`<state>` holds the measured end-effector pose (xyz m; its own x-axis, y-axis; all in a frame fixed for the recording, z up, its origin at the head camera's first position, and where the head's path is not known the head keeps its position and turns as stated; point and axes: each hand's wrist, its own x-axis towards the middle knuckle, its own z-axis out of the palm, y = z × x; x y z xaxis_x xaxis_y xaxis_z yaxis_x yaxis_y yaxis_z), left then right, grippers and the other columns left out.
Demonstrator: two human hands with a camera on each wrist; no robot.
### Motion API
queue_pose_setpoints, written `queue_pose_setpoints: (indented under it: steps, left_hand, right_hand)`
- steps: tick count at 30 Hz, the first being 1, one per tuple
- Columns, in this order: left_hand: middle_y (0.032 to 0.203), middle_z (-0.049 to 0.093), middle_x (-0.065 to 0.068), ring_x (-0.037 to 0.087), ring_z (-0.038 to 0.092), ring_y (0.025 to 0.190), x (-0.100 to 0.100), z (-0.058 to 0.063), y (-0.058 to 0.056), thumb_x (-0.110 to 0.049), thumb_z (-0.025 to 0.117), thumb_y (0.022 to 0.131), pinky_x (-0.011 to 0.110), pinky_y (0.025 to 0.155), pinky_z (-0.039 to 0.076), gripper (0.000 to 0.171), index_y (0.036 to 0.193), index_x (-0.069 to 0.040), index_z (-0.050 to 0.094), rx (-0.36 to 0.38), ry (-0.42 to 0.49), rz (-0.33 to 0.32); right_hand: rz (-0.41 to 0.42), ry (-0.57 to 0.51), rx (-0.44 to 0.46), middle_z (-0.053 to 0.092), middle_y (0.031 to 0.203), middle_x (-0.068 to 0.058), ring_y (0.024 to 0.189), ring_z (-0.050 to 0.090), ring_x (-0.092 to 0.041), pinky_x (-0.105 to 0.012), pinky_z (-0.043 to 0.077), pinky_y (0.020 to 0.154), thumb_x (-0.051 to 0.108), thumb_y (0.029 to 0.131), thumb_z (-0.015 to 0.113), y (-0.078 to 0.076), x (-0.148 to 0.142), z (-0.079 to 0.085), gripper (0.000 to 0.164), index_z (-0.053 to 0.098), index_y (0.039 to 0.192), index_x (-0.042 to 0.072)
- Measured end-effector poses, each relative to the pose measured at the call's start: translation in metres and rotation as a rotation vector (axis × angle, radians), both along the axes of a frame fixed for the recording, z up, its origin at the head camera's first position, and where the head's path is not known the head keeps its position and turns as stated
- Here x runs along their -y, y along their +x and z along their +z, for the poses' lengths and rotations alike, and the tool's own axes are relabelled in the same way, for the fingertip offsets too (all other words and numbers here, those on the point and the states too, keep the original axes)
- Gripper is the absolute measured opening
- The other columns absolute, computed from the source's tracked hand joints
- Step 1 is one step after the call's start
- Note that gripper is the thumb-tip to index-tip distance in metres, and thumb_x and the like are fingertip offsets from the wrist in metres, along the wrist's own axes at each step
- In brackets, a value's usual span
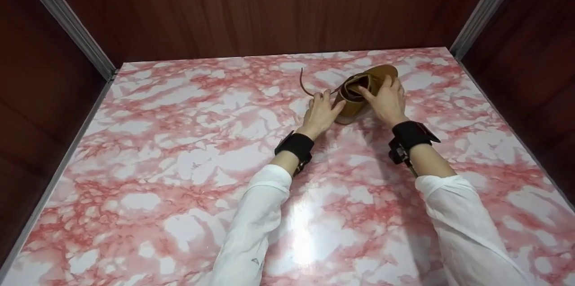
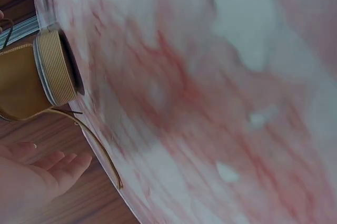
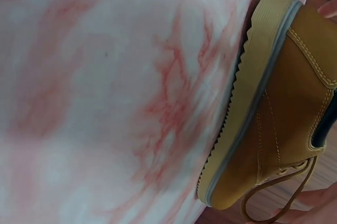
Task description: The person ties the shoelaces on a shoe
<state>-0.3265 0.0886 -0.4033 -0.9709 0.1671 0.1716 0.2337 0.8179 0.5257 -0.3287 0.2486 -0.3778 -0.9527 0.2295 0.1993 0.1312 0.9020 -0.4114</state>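
Observation:
A tan lace-up shoe (image 1: pixel 353 108) stands on its sole, its toe toward the back right. Its ridged pale sole (image 3: pixel 253 71) and stitched side fill the right of the right wrist view. My left hand (image 1: pixel 320 113) is beside the heel, thumb toward the shoe; in the left wrist view its fingers are extended near a loose brown lace (image 2: pixel 97 139). My right hand (image 1: pixel 388 101) is spread over the front of the shoe, thumb at the ankle opening. In the right wrist view, a lace loop (image 3: pixel 274 186) hangs in front of the right fingers.
The shoe stands on a red-and-white marbled tabletop (image 1: pixel 179 160). Dark wood-grain panels (image 1: pixel 251 7) enclose the back and both sides, with grey metal strips (image 1: pixel 72 21) at the corners. A loose lace end (image 1: pixel 302 80) curves up left of the shoe.

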Motion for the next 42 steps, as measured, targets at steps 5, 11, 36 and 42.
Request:
queue_pose_setpoints:
  steps: [5,11,36,42]
  left_hand:
    - [0.102,0.029,0.007,0.021,0.031,0.089,-0.007,-0.001,0.0,-0.053,0.025,0.068,0.029,0.066,0.031,0.058,0.112,-0.015,0.025,0.038,0.055,-0.037]
    - [0.107,0.027,0.01,0.019,0.029,0.094,-0.01,-0.002,0.0,-0.049,0.026,0.07,0.027,0.074,0.026,0.057,0.113,-0.011,0.023,0.062,0.095,-0.084]
    - [0.109,0.028,0.008,0.016,0.028,0.096,-0.016,-0.004,-0.001,-0.046,0.028,0.072,0.024,0.074,0.025,0.056,0.113,-0.009,0.022,0.033,0.112,-0.123]
    - [0.108,0.029,0.008,0.016,0.029,0.095,-0.017,-0.007,0.0,-0.045,0.029,0.072,0.024,0.074,0.025,0.055,0.112,-0.008,0.023,0.01,0.112,-0.116]
  right_hand:
    - [-0.004,-0.062,0.006,0.004,0.113,-0.024,0.098,0.011,-0.037,-0.041,0.017,0.075,0.058,0.06,0.032,0.0,0.002,-0.004,0.086,0.003,0.115,-0.002]
    - [-0.01,-0.146,0.021,0.012,0.11,-0.024,0.093,0.019,-0.038,-0.04,0.019,0.074,0.057,0.06,0.033,-0.002,0.005,-0.007,0.086,0.007,0.114,-0.005]
    - [0.042,-0.464,-0.013,0.022,0.11,-0.024,0.099,0.02,-0.028,-0.032,0.016,0.08,0.043,0.07,0.036,-0.001,0.009,-0.01,0.069,0.014,0.113,-0.007]
    - [-0.003,-0.505,0.007,0.021,0.112,-0.02,0.1,0.02,-0.025,-0.03,0.015,0.08,0.038,0.071,0.038,-0.001,0.011,-0.012,0.066,0.013,0.114,-0.005]
